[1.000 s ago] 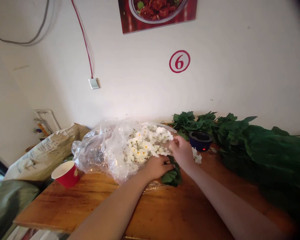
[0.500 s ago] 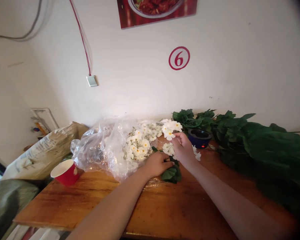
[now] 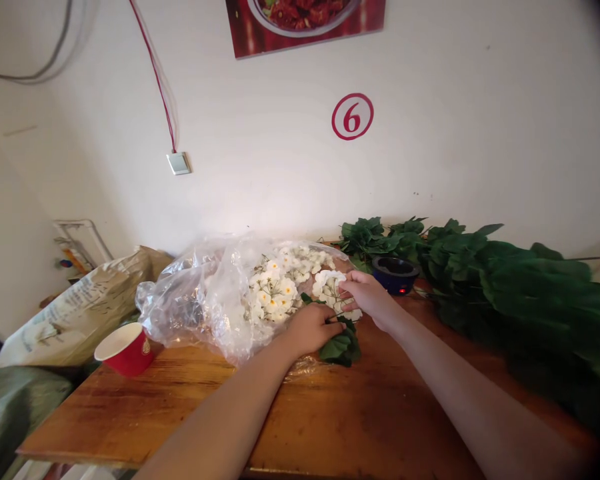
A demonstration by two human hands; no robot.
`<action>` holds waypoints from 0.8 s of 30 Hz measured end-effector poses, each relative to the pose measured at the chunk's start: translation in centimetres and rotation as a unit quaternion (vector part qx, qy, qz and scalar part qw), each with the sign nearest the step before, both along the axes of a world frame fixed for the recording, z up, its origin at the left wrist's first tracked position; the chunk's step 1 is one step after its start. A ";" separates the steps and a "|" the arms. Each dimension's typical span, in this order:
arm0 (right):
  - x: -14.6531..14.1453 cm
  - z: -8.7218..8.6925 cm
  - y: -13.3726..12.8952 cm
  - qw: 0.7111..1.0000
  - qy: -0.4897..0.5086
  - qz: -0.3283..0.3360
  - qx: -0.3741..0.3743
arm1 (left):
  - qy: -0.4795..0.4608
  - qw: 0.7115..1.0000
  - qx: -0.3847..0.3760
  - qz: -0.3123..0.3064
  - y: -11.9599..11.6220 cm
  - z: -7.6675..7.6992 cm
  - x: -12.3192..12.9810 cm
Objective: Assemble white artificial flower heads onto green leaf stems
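Note:
My left hand (image 3: pixel 314 329) is closed round the stem of a sprig with green leaves (image 3: pixel 341 347), low over the table. Just right of it, my right hand (image 3: pixel 364 293) pinches a cluster of white flowers (image 3: pixel 329 285), whose thin stems reach toward my left hand. More white flowers with yellow centres (image 3: pixel 275 293) lie to the left, partly in a clear plastic bag (image 3: pixel 215 293). My left fingertips partly hide the stem.
A wooden table (image 3: pixel 190 400) bears a red paper cup (image 3: pixel 126 350) at the left. Behind my right hand stands a dark blue round device (image 3: pixel 396 275) with a red light. Green leaf bunches (image 3: pixel 525 287) cover the right side. A large sack (image 3: pixel 75 307) lies at the far left.
My right hand has come down, and the white flowers it held raised near the bag are now lower, by the sprig. My left hand keeps its hold. The view has shifted slightly.

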State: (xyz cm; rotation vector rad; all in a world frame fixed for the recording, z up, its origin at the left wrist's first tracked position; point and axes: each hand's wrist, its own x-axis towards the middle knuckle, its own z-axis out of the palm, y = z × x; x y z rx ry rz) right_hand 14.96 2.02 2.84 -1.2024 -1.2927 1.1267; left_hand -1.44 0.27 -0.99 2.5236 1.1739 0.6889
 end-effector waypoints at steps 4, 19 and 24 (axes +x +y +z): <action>0.0 0.3 0.2 0.996 0.064 -0.020 0.052 | 0.009 1.000 0.001 0.002 0.1 -0.1 0.0; -1.4 1.3 -0.9 0.964 0.038 0.012 0.264 | 0.014 1.000 0.021 0.010 0.0 -0.6 -0.2; -1.3 0.8 -0.3 0.972 0.160 0.007 0.172 | 0.026 0.999 0.003 0.019 -0.3 -0.1 -0.2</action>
